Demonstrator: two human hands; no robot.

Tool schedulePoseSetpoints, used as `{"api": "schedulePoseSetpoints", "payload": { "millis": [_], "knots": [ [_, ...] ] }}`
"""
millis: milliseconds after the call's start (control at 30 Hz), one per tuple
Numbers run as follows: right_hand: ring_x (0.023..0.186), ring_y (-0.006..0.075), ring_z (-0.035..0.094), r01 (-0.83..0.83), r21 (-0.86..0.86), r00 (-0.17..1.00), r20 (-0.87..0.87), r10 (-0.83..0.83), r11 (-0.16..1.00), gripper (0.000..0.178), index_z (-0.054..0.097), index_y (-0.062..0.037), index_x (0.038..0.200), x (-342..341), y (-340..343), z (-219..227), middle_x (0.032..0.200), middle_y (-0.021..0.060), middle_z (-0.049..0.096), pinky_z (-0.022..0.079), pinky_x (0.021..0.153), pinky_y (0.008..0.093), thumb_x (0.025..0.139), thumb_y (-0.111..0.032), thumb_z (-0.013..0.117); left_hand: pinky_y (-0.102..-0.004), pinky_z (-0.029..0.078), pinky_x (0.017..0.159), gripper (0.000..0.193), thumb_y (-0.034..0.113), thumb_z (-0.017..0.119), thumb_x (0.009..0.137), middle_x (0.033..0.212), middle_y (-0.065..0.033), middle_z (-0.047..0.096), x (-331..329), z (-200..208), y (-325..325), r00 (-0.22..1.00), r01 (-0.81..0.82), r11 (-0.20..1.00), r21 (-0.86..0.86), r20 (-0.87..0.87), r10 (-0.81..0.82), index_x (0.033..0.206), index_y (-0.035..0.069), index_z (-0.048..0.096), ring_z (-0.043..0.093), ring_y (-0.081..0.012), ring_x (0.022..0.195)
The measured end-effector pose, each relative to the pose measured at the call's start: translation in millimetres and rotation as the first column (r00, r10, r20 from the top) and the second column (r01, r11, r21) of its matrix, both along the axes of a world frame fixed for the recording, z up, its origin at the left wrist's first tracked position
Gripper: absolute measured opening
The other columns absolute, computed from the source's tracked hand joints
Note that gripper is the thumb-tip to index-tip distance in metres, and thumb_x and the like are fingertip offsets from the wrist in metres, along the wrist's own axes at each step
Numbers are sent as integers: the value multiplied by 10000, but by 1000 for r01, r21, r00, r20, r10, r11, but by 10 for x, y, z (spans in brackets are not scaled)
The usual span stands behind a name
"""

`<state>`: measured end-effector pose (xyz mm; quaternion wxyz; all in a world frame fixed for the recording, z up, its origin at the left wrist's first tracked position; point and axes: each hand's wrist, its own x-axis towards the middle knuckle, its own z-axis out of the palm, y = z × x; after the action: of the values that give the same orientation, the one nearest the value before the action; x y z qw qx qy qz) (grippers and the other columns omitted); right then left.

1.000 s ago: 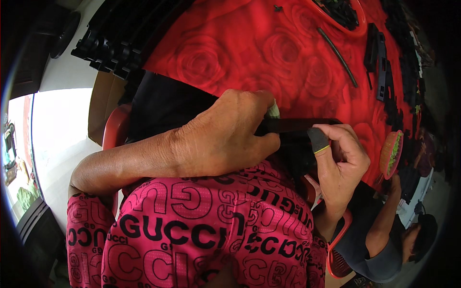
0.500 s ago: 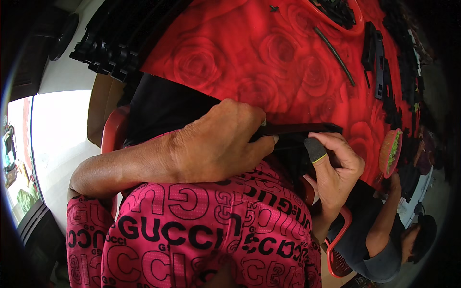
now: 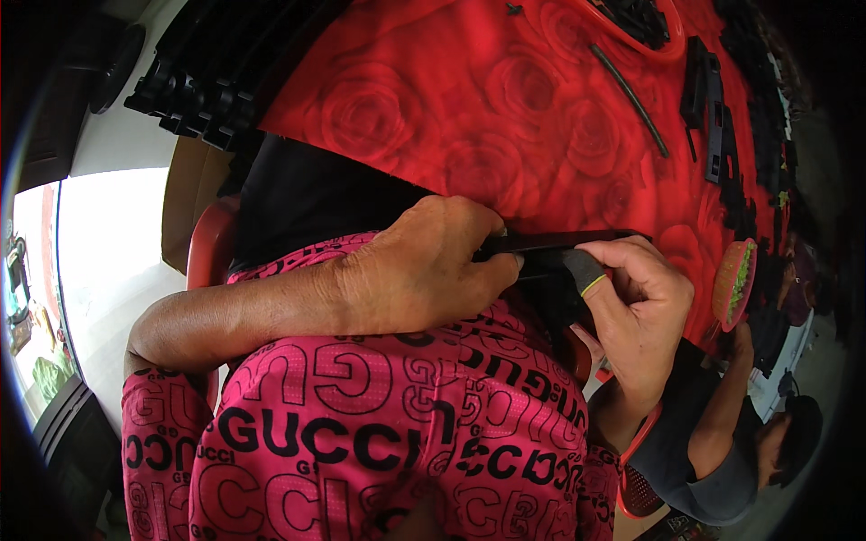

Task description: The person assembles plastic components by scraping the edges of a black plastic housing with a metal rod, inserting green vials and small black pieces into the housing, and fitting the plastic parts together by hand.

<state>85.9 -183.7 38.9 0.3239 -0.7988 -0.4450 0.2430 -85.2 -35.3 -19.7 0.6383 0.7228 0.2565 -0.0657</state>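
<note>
A long, thin black strip point(image 3: 555, 242) lies level between my hands at the table's near edge. My left hand point(image 3: 433, 266) is closed on its left end, thumb and fingers pinching it. Close to the strip's right end, my right hand point(image 3: 645, 302) grips it with bent fingers. A dark grey finger sleeve point(image 3: 580, 272) with a yellow rim covers the right thumb. The strip's underside and the tips of some fingers are hidden.
A red rose-patterned cloth point(image 3: 433, 117) covers the table. Stacked black plastic parts point(image 3: 203, 99) stand at the far left. A black rod point(image 3: 629, 99), a red-rimmed basket point(image 3: 666, 50), black bars point(image 3: 713, 117) and a pink bowl point(image 3: 735, 284) lie rightward. A co-worker point(image 3: 713, 469) sits at the right.
My right hand has shifted slightly right along with its end of the black strip. My left hand stays closed on the other end, nearly in place.
</note>
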Motion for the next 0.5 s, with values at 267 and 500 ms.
{"api": "schedulePoseSetpoints", "payload": {
  "millis": [267,500],
  "knots": [
    [726,237,718,-43,-23,948,315,48,999,235,782,11,977,-108,-35,47,875,139,758,567,675,339,747,58,790,-352,464,544,288,252,697,1003,635,-88,615,37,-72,-55,1000,0,1000,-29,-8,0,968,-32,728,588,-117,595],
    [651,170,700,-35,-115,952,298,68,993,247,769,9,1011,-122,-14,140,907,117,775,541,584,297,769,54,793,-366,470,530,258,222,701,986,614,-97,620,53,-72,-77,999,-34,998,-46,14,35,939,-31,717,614,-138,569]
  ]
}}
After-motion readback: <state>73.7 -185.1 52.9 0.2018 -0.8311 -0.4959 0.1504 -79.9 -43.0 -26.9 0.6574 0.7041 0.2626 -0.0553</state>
